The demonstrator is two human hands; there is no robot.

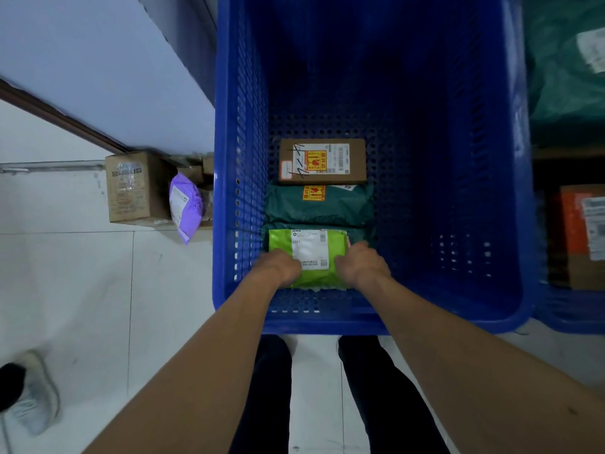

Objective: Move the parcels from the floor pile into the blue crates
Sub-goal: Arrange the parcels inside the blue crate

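Low in the centre of the frame, close to the near wall of the blue crate [229, 191], the green parcel [311, 257] lies crosswise between the left hand [280, 267] and right hand [361, 265], both equally near, whose fingers seem curled onto its side edges.

Two blue crates [458, 158] [573, 314], two hands [281, 267] [361, 265], one brown box [322, 160], one lime bag [311, 257].

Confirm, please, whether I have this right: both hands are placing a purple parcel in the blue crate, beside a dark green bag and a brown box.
Not quite: the head view shows the left hand and right hand holding a lime-green parcel, not a purple one, in the blue crate beside the dark green bag and brown box.
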